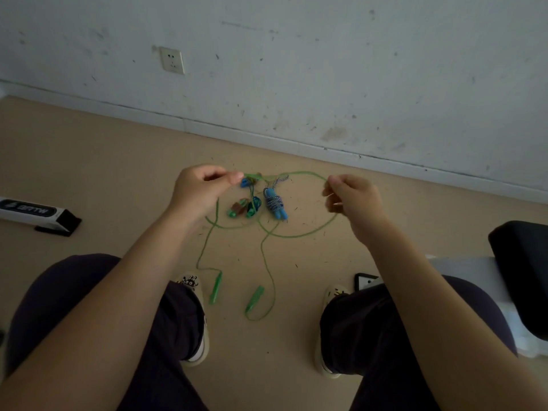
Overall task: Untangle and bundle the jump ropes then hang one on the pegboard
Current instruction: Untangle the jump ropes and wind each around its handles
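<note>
Left hand raised over the floor, thumb and forefinger pinched on the green jump rope near its upper left bend; right hand level with it and well apart, fingers curled, fingertips pinched on the same cord at the right end of the arc; cord stretched between both hands in a shallow curve, then dropped from each side in loose crossing loops toward the beige floor; two translucent green handles lay down near the knees, one just beside the left shoe, the other slightly to the right, apart from each other; lay beyond the raised cord, a blue-and-white braided jump rope wound into a compact bundle round its blue handles; sat just left of that bundle, a smaller tangle of green cord with brown and green handles, and one blue piece near the left fingertips, too blurred to tell what exactly; rested at the far left, a white and black box on the floor; stood behind, a scuffed white wall with a socket; showed at the right edge, a black cushion.
</note>
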A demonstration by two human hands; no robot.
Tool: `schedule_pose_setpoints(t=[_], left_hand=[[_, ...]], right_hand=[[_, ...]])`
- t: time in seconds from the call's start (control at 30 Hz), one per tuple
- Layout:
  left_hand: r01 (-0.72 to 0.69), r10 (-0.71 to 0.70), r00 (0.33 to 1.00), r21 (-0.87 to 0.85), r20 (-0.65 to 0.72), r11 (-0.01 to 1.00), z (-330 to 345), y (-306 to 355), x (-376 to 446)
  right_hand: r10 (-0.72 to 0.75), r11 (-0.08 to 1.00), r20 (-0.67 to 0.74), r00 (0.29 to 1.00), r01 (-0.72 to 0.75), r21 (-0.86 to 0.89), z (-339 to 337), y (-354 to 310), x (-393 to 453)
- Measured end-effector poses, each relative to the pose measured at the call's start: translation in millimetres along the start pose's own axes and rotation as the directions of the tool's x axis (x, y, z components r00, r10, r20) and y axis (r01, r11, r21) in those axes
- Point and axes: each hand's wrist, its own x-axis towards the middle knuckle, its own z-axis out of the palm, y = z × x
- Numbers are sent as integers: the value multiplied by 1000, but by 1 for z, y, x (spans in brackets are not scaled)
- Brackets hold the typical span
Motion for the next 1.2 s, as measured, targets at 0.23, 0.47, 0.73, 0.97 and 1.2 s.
schedule_pose_setpoints(t=[0.23,0.47,0.73,0.97,1.2], left_hand=[[109,14,903,-261,429,959,15,4,-10],[128,27,928,-387,371,913,8,-2,0],[257,-107,949,-527,298,810,4,0,5],[285,52,775,-422,630,861,14,3,-10],[144,24,847,-273,530,951,16,-4,-7]], right_hand=[[142,962,384,912,-219,164,20,-6,-17],[111,991,424,899,-67,-117,16,-6,-19],[178,972,564,807,-56,-226,6,-4,-16],[165,978,724,670,-206,-32,28,-2,-25],[2,987,615,789,-99,124,35,-5,-29]])
